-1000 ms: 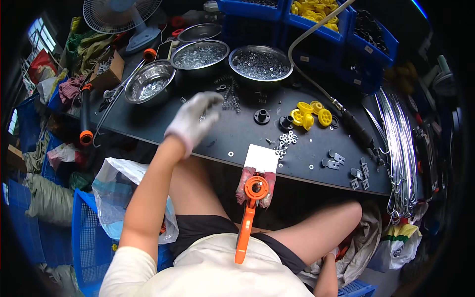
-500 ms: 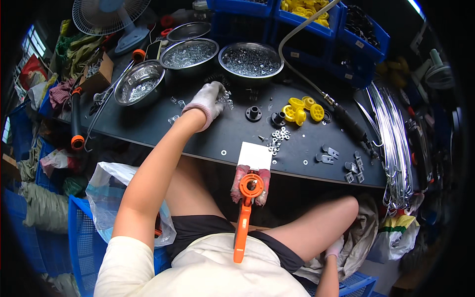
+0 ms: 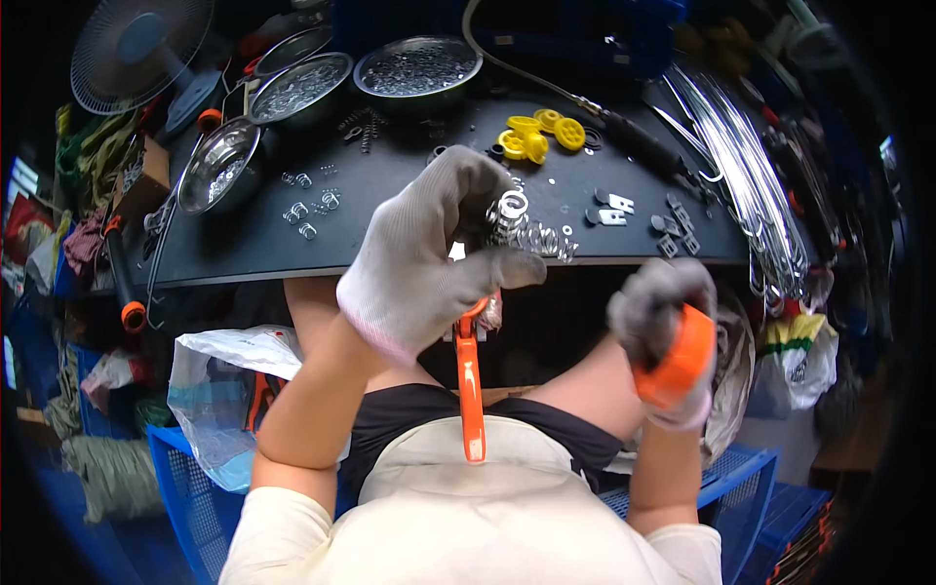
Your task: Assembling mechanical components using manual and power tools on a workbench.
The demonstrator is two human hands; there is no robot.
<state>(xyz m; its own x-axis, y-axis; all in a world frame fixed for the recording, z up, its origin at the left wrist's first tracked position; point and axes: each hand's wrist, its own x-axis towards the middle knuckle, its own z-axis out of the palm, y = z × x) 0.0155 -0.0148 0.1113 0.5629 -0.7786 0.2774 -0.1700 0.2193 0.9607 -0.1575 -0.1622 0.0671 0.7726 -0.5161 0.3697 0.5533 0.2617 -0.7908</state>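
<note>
My left hand [image 3: 414, 258], in a white-grey glove, is raised over the table's front edge. Its curled fingers and thumb hold several coil springs [image 3: 534, 236]. My gloved right hand [image 3: 663, 302], blurred by motion, is closed around an orange plastic piece [image 3: 682, 359] above my right thigh. Between the hands, an orange handle [image 3: 471, 395] points toward me from the table edge; its upper end is mostly hidden behind my left hand. Loose springs [image 3: 296, 212] lie on the table to the left of that hand.
Steel bowls of small metal parts [image 3: 417, 66] line the back left. Yellow wheels [image 3: 526, 146], metal clips [image 3: 612, 209] and a black hand tool [image 3: 643, 141] on a hose lie right of centre. Long bright metal rods [image 3: 746, 185] lie at the right; a fan [image 3: 136, 44] stands far left.
My left hand has come from the table toward me with the springs. My right hand has risen from beside my right thigh, now with an orange piece. The view has shifted.
</note>
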